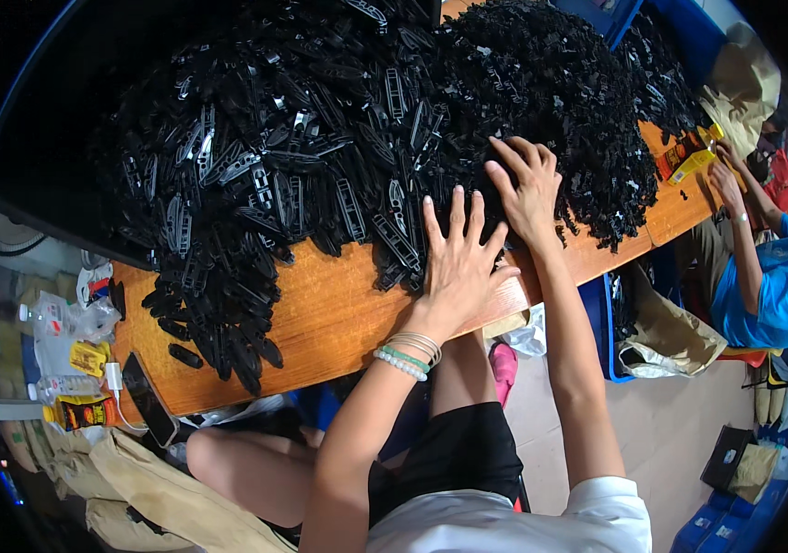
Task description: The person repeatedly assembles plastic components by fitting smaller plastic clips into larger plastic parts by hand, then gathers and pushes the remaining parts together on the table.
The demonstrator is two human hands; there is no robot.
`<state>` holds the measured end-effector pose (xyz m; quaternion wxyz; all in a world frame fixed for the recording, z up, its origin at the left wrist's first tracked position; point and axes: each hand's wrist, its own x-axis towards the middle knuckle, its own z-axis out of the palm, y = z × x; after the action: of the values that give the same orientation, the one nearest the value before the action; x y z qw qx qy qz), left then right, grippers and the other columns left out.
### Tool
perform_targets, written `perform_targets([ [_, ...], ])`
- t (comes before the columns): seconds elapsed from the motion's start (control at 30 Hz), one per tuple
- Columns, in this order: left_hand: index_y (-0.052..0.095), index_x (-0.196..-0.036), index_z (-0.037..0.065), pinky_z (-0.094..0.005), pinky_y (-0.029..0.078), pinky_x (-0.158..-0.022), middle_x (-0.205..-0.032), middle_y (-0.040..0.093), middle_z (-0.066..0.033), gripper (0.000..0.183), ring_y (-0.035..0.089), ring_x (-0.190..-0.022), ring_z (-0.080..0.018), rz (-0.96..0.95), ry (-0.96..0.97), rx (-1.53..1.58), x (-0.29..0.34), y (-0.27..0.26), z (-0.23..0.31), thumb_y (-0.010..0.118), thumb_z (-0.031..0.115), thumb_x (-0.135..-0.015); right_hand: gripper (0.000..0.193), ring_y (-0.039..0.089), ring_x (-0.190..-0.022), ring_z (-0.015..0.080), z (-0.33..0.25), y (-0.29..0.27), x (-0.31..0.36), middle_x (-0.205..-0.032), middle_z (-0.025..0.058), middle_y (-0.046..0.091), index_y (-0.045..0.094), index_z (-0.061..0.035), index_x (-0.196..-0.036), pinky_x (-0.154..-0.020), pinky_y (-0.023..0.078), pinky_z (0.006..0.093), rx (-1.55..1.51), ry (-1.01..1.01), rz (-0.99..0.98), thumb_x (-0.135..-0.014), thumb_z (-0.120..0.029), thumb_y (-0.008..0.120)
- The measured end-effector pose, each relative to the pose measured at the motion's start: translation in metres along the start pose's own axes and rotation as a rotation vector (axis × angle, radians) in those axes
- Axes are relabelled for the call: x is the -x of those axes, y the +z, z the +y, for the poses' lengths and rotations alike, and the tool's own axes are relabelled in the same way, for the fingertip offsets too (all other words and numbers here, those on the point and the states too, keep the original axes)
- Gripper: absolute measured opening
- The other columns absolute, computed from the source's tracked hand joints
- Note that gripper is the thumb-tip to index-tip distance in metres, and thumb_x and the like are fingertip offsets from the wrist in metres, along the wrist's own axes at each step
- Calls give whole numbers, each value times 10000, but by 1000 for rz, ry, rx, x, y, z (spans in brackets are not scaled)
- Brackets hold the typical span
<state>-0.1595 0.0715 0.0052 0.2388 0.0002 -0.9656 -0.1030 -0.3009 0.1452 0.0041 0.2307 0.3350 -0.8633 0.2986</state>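
Note:
Two heaps of black plastic parts lie against each other on the wooden table (311,295). The left heap (255,175) is of long oval pieces with slotted, frame-like insides; the right heap (551,83) is of much smaller pieces. My left hand (458,267), with bracelets on its wrist, rests with spread fingers at the near edge where the heaps meet, its fingertips at the long pieces. My right hand (527,189) lies just beyond it, fingers apart and slightly bent, over the near side of the small-piece heap. Neither hand grips anything that I can make out.
A phone (148,400) and plastic bottles (66,318) are at the left end. To the right, a co-worker in a blue shirt (752,286) sits at the table near a yellow-capped bottle (689,155). A blue crate (611,341) stands below the edge.

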Motion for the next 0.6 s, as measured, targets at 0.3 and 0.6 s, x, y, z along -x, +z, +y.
perform_targets([
  [0.3, 598, -1118, 112, -560, 211, -1036, -1302, 421, -182, 485, 304, -1275, -362, -2, 29, -62, 25, -17, -15, 628, 453, -774, 306, 378, -1167, 312, -29, 12, 10, -1198, 57, 529, 645, -166, -1090, -906, 324, 461, -177, -41, -5, -838, -327, 584],
  [0.6, 600, -1138, 96, -515, 225, -1051, -1297, 455, -173, 479, 346, -1264, -356, -3, 19, -70, 57, -41, -31, 646, 410, -779, 297, 368, -1169, 302, -67, 15, 25, -1180, 53, 536, 642, -168, -1092, -886, 300, 468, -269, -70, -32, -853, -326, 565],
])
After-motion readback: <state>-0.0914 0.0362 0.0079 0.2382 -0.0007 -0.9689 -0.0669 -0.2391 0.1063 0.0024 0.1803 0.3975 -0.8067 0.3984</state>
